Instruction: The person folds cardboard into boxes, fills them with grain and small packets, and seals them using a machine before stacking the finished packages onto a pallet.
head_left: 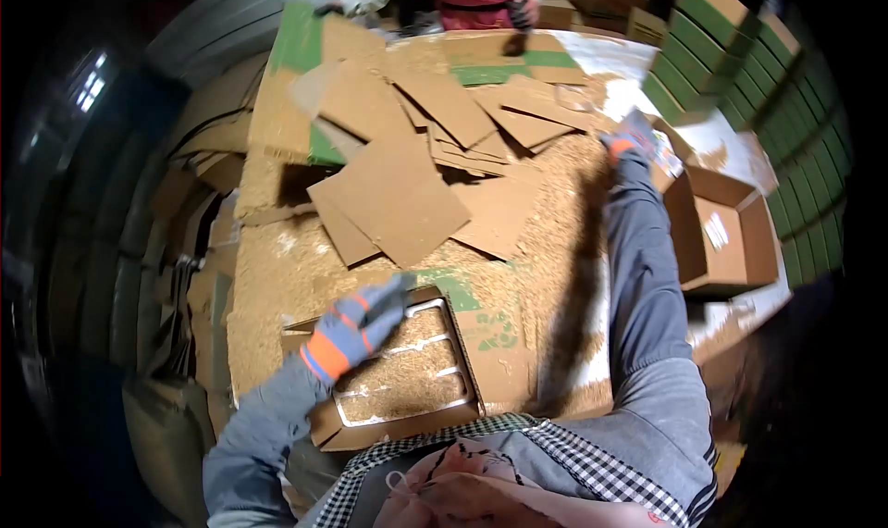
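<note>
Over the left part of an open cardboard box (467,366) is my left hand (353,326), in a grey and orange glove; its fingers point up and right, blurred, and their grip is unclear. Inside the box, sawdust (402,380) lies around and within white-edged compartments. My right arm stretches far forward, and my right hand (629,139), also gloved, is at a small open box (671,139) holding printed items. What its fingers do there is hidden. Flat cardboard sheets (398,199) lie piled in front of me, beyond the box.
Sawdust (546,241) covers much of the table. An open box (731,241) with small white pieces stands at the right. Green and brown boxes (689,56) are stacked behind it. Across the table is another person (476,0), with gloved hands near the far edge.
</note>
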A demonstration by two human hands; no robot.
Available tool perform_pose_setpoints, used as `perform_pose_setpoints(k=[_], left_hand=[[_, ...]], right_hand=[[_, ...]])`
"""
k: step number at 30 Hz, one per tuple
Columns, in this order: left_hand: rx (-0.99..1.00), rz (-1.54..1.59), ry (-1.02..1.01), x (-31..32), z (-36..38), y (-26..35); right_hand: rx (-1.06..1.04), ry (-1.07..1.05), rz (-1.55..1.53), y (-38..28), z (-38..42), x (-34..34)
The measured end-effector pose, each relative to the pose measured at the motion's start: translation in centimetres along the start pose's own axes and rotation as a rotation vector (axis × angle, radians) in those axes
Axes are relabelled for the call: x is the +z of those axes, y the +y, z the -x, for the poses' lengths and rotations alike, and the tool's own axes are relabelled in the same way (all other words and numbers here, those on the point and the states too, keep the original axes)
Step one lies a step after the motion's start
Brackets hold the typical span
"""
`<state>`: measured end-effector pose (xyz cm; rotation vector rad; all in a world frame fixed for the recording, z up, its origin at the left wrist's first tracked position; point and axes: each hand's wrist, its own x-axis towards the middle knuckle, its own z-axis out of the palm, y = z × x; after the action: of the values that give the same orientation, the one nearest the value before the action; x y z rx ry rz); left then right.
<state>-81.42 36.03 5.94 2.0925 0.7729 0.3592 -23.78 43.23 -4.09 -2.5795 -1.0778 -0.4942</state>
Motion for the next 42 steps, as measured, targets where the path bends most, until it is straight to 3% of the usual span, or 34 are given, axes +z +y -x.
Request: perform_pose_setpoints(k=[1,2,4,6,7,8,10,12,14,15,16,18,20,22,24,25,26,28,29,30,32,34,35,36,38,40,41,42], left_hand=[[-0.002,0.217,0.188,-0.5,-3.0,0.0],[-0.020,0.163,0.225,-1.9,-5.9,-1.1],[-0.159,-0.625,0.466,-3.0,-11.5,-5.9],[-0.578,-1.132,0.308,-4.1,-16.1,-6.0],[-0.620,-1.019,0.343,-3.9,-17.5,-8.5],[-0.660,-0.908,0.377,-3.5,-18.8,-12.6],[-0.506,-0.626,0.419,-3.3,-20.2,-20.4],[-0.656,-0.713,0.295,-3.1,-20.2,-16.8],[-0.630,-0.801,0.345,-4.1,-20.7,-17.4],[-0.616,-0.772,0.296,-4.9,-20.3,-14.8],[-0.297,-0.483,0.360,-6.8,-20.2,-21.5],[-0.226,0.063,0.412,-9.5,-18.8,-21.1],[-0.193,0.324,0.476,-11.9,-16.2,-16.1],[-0.045,0.168,0.497,-13.6,-12.7,-10.1],[0.128,0.046,0.620,-14.9,-8.6,-6.2],[0.141,0.040,0.646,-15.1,-6.1,-3.1],[0.151,0.035,0.668,-14.8,-3.5,-0.7],[0.489,0.060,0.640,-13.8,2.0,0.0],[0.478,-0.195,0.548,-13.1,4.1,1.4],[0.452,-0.225,0.469,-11.6,6.1,2.3],[0.461,-0.341,0.250,-9.0,9.1,1.7],[0.425,-0.553,0.160,-5.3,11.2,-0.9],[0.343,-0.626,0.081,-4.3,12.3,-2.3],[0.349,-0.684,0.081,-3.0,12.8,-3.4],[0.247,-0.740,-0.155,-2.0,14.1,-6.9],[0.074,-0.866,-0.226,-1.1,15.1,-8.6],[-0.065,-0.972,-0.214,-0.5,15.4,-8.6],[-0.065,-0.955,-0.204,-0.5,15.1,-6.9]], right_hand=[[0.089,-0.174,-0.023,3.1,0.1,0.4],[0.031,-0.205,0.138,4.3,0.9,0.7],[0.174,-0.528,0.214,-0.4,1.7,-4.9],[0.008,-0.304,0.287,0.1,2.6,-1.4],[0.011,-0.390,0.136,-1.0,3.7,-2.0],[-0.044,-0.346,0.199,-2.2,5.2,-1.3],[-0.153,-0.414,0.166,-6.2,9.0,-5.2],[-0.241,-0.353,0.158,-8.7,12.3,-6.6],[-0.272,-0.630,0.136,-11.1,13.5,-9.5],[-0.345,-0.563,-0.059,-10.2,14.4,-7.9],[-0.272,-0.690,-0.332,-9.2,13.7,-7.8],[-0.315,-0.352,-0.658,-5.3,11.0,-4.4],[-0.400,-0.290,-0.382,-2.6,8.2,-1.2],[-0.410,-0.488,-0.101,-3.0,8.7,-1.7],[-0.291,-0.727,-0.133,-4.1,6.6,-4.1],[-0.264,-0.511,-0.240,-3.6,7.4,-4.5],[-0.277,-0.571,-0.504,-2.5,6.9,-3.9],[-0.206,-0.676,-0.903,-0.2,6.3,-0.8],[-0.146,-0.693,-1.114,-0.4,6.9,-1.3],[-0.145,-0.765,-1.180,0.7,6.3,0.4],[-0.202,-0.621,-0.625,-0.9,7.7,0.1],[-0.356,-0.411,0.084,-3.2,10.2,-2.0],[-0.177,-0.517,0.041,-4.2,9.7,-2.7],[-0.178,-0.511,-0.002,-4.7,9.7,-3.2],[-0.183,-0.499,-0.050,-5.4,9.6,-4.0],[-0.130,-0.573,-0.504,-5.0,9.8,-4.8],[-0.182,-0.680,-0.712,-1.7,7.3,1.3],[-0.197,-0.708,-0.713,-1.4,7.2,0.5]])
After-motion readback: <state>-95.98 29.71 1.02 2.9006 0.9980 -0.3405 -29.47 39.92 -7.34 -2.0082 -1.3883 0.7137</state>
